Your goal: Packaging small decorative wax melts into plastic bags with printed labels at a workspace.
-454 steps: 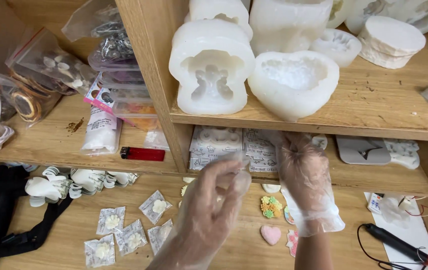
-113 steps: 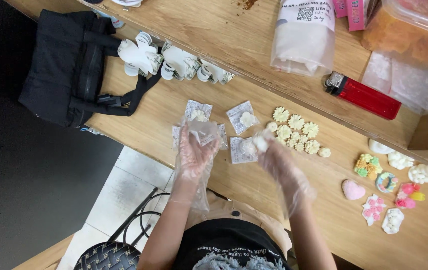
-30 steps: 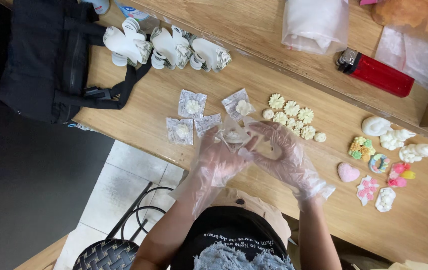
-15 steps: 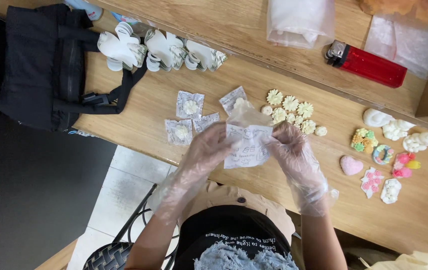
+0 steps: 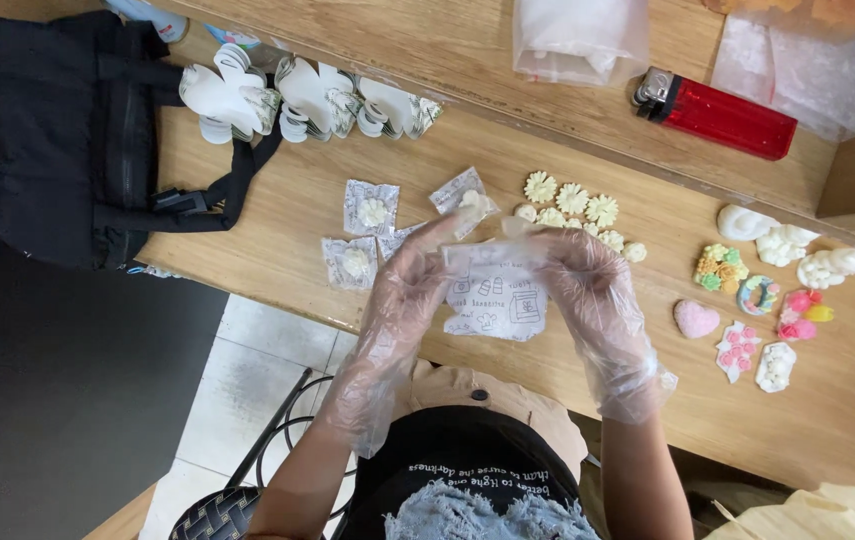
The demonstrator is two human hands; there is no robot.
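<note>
Presently, gloved left hand (image 5: 409,290) and gloved right hand (image 5: 587,290) each pinch one side edge of a printed clear pouch (image 5: 495,295), stretched between both grips above the bench (image 5: 277,210); cream flower casts (image 5: 572,205) lie just beyond.

You are holding a small printed plastic pouch (image 5: 495,295) between your gloved left hand (image 5: 405,290) and gloved right hand (image 5: 587,290), above the wooden table (image 5: 267,215). Cream flower pieces (image 5: 572,205) are lying just beyond the pouch, sealed packets (image 5: 369,212) to their left, and a red lighter (image 5: 717,113) on the shelf above.
</note>
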